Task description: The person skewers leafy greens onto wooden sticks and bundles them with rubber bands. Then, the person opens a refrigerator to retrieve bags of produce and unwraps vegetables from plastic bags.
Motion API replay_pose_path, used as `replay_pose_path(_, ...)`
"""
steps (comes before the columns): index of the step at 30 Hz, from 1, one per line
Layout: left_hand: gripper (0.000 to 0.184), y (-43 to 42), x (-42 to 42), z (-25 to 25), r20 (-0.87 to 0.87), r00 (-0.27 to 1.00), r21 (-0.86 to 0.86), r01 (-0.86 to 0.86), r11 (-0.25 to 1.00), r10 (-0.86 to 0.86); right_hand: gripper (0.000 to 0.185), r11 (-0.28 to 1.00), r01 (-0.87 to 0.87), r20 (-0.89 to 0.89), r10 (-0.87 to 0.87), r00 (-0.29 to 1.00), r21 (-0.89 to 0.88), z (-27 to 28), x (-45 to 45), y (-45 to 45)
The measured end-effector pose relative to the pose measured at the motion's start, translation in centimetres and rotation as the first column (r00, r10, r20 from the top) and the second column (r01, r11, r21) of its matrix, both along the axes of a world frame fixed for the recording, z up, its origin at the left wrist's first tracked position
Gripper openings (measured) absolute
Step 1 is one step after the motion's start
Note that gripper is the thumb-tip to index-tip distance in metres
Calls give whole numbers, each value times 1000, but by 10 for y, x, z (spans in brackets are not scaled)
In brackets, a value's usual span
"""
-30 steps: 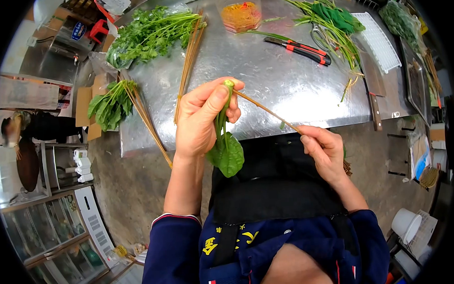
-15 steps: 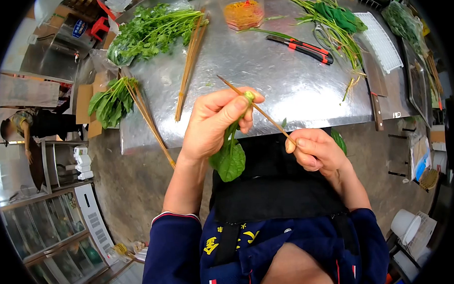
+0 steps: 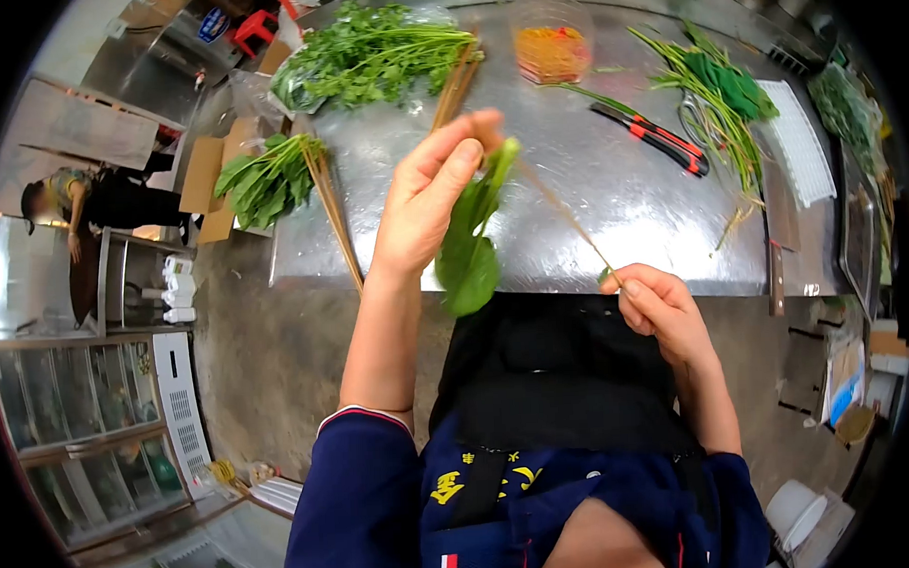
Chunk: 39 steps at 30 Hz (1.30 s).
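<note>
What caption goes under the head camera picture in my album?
Left hand holding leafy greens, right hand a thin stick, at a metal table.

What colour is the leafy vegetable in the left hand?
The leafy vegetable is green, paler at the stem; best seen in the head view.

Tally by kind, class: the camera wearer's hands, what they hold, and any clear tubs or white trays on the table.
Hands: 2 (left hand, right hand)
Held leafy bunch: 1
Held skewer: 1
Clear tub: 1
White tray: 1
Total: 6
</note>
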<state>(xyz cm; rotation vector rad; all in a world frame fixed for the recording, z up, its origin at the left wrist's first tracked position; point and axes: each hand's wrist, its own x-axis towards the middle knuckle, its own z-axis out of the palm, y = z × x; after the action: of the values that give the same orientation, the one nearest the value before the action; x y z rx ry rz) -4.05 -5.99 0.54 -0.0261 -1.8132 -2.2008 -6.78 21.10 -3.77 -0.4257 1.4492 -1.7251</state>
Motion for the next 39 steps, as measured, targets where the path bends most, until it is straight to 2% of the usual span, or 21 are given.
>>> replay_pose_path(2,37,-9,3,-4,-103,952,-94,-299,950,289,25,998,47,1,-47,999,-39,5,-1,-4)
replay_pose_path(4,38,-47,22,-23,-97,845,-221,-534,816,526,25,993,89,-29,-91,995,-78,6,-5,-9)
replay_pose_path(6,42,-92,40,-64,-75,632,-403,-727,556,772,24,984,137,-25,-141,990,-111,3,-11,-13)
replay_pose_path(7,46,-108,50,-83,-98,508,-658,-678,327,856,24,978,163,-9,-165,986,-127,3,-13,-16)
replay_pose_path(8,49,-120,60,-101,-160,381,-844,-532,74,911,24,972,187,10,-187,982,-139,3,-14,-19)
replay_pose_path(10,49,-134,68,-128,48,245,-946,-300,123,968,24,968,192,25,-191,981,-159,4,-16,-26)
replay_pose_path(11,39,-133,70,-133,22,293,-982,-172,75,956,24,970,192,13,-192,981,-149,8,-17,-29)
replay_pose_path(14,29,-149,66,-140,56,290,-991,-103,89,955,24,960,203,-7,-208,978,-193,11,-18,-40)
replay_pose_path(15,27,-158,69,-137,90,280,-952,-258,165,956,23,953,205,-11,-213,977,-223,11,-19,-44)
replay_pose_path(16,20,-169,73,-133,345,332,-678,-558,478,878,23,952,225,-45,-239,970,-207,11,-19,-46)
replay_pose_path(18,17,-182,83,-122,468,458,-307,-718,625,756,22,947,261,-119,-286,951,-188,13,-22,-53)
replay_pose_path(21,16,-172,108,-81,418,533,25,-817,577,736,21,962,209,-155,-237,959,-177,11,-26,-55)
replay_pose_path(24,18,-143,133,-50,304,533,232,-845,481,789,20,969,149,-177,-185,967,-196,11,-30,-65)
replay_pose_path(26,21,-115,137,-36,189,569,313,-807,500,800,20,968,114,-155,-151,976,-222,13,-32,-73)
replay_pose_path(28,20,-89,134,-24,73,661,383,-710,591,746,19,962,108,-216,-164,962,-253,20,-31,-84)
replay_pose_path(31,19,-52,120,-10,3,706,374,-658,654,709,17,954,104,-284,-186,941,-280,33,-33,-95)
replay_pose_path(34,18,-28,118,-7,-58,757,352,-595,723,651,17,923,134,-272,-242,931,-360,45,-35,-97)
replay_pose_path(36,18,-13,114,-6,3,762,317,-615,722,647,18,906,126,-267,-248,931,-403,53,-34,-95)
replay_pose_path(39,24,-1,107,-9,9,814,239,-565,790,580,18,870,74,-342,-269,900,-488,59,-30,-103)
